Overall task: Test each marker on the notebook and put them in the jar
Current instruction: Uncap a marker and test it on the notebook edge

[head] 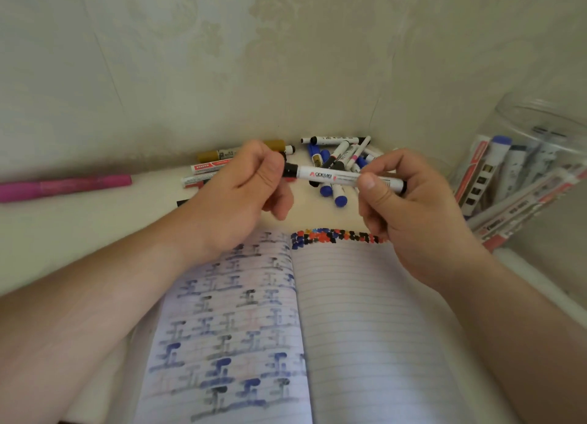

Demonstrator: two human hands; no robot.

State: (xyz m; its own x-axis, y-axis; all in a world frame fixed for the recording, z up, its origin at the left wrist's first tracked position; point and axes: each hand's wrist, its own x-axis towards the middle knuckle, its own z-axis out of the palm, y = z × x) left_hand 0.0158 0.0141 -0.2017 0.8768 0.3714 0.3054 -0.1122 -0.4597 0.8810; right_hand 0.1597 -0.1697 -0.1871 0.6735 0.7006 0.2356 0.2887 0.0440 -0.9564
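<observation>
White barrel of a marker (pixel 338 178) lying level between both hands above the far edge of the notebook (pixel 365 312), black end pointing left, red logo and grey print facing up. Left hand (pixel 241 198) closed around the black cap end, fingers curled tight over it, thumb side up. Right hand (pixel 409 214) pinching the barrel near its right end, thumb (pixel 373 186) pressed on top, remaining fingers wrapped beneath. Whether the cap is on or partly off: cannot tell, hidden by the left fingers. Open lined notebook spread near, left page showing rows of blue and black ink bleeding through, right page mostly blank except for a band of red, black and blue test marks (pixel 336 235) along its far edge. Loose pile of markers (pixel 341 159) on the table beyond the hands, white bodies with blue and black caps, some crossed over one another. Farther left, a gold-capped marker (pixel 222 153) and red-labelled markers (pixel 206 168) lying just beside each other. Pink marker (pixel 63 186) alone, well apart at far left. Clear plastic jar (pixel 521 175) at right, tipped on its side with mouth toward the notebook, several markers already inside. Pale patterned wall (pixel 222 58) behind everything.
</observation>
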